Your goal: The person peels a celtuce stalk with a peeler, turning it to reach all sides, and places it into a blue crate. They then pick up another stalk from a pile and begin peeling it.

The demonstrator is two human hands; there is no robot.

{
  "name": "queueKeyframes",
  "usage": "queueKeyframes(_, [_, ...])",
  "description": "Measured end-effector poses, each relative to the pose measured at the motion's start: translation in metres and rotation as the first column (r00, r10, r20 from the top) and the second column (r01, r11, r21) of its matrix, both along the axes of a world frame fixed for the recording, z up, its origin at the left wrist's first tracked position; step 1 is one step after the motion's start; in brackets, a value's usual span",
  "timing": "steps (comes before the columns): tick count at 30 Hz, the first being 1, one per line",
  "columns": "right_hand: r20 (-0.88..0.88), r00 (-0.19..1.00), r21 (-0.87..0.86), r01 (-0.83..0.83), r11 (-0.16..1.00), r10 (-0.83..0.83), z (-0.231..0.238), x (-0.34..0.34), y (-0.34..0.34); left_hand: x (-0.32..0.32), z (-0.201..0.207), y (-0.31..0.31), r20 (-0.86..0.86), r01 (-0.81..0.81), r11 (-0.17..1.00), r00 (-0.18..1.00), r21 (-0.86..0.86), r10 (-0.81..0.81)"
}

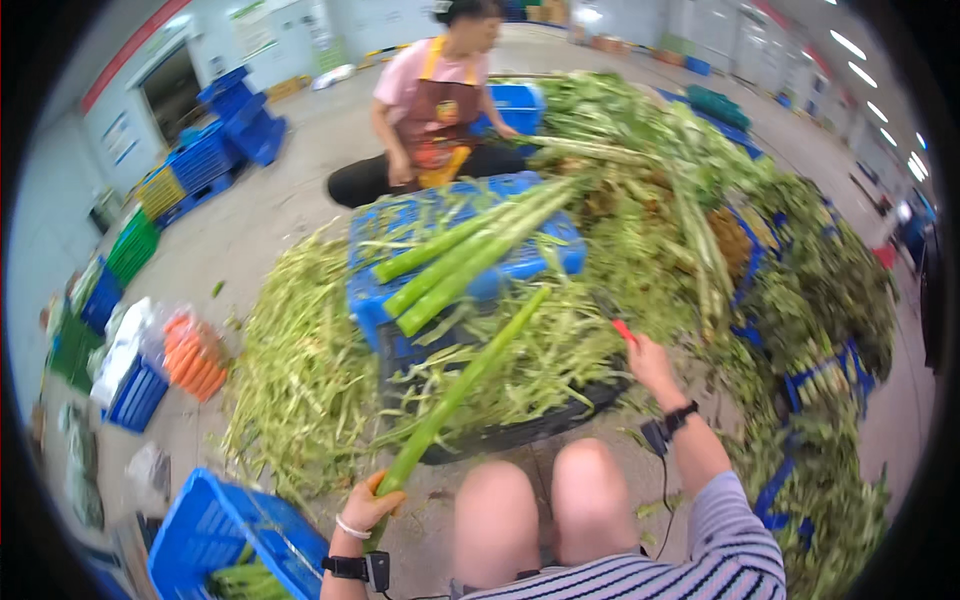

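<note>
My left hand (370, 505) is closed around the lower end of a long, peeled-looking green celtuce stalk (450, 402), which slants up and away to the right. My right hand (652, 366), off to the right of the stalk, grips a red-handled tool (622, 329); its blade is blurred, so its kind is unclear. Tool and stalk are apart. Beyond them, several pale green stalks (475, 255) lie across an upturned blue crate (362, 305). Shredded peelings (540, 345) fill a dark tray (490, 440) in front of my knees.
A blue basket (215, 520) with green stalks stands at lower left. Peelings (290, 375) heap left of the crate. Leafy stalks (640, 125) and dark leafy bundles (810, 280) pile at right. A co-worker (440, 100) sits opposite. Bagged carrots (193, 357) lie left.
</note>
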State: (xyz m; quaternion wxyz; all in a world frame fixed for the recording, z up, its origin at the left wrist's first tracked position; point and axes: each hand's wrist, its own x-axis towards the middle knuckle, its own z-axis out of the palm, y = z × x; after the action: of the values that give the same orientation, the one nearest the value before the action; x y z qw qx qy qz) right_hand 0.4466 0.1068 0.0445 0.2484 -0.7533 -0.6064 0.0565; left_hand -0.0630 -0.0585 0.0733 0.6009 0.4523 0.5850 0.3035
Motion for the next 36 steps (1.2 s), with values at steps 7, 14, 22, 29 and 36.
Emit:
queueKeyframes(7, [-0.117,0.987,0.038,-0.106,0.994,0.109,-0.046,0.033,-0.032,-0.067,0.006,-0.076,0.265,-0.719,0.66,0.694,0.215,0.67])
queueKeyframes(14, [-0.073,0.978,-0.041,-0.197,0.98,0.194,-0.059,0.028,-0.029,-0.161,0.005,-0.153,0.522,-0.983,-0.068,0.031,0.169,0.852])
queueKeyframes(22, [0.02,0.985,-0.125,-0.168,0.978,0.172,-0.066,0.052,-0.018,-0.284,-0.096,-0.247,0.083,-0.814,-0.435,-0.439,0.385,0.895])
queueKeyframes(29, [0.096,0.948,-0.026,-0.303,0.952,0.305,-0.104,0.104,0.015,-0.267,-0.154,-0.209,-0.013,-0.992,0.077,0.079,-0.095,0.997])
queueKeyframes(36, [0.133,0.932,-0.015,-0.339,0.941,0.337,-0.086,0.091,0.013,-0.223,-0.093,-0.14,-0.41,-0.85,0.327,0.148,0.412,0.9])
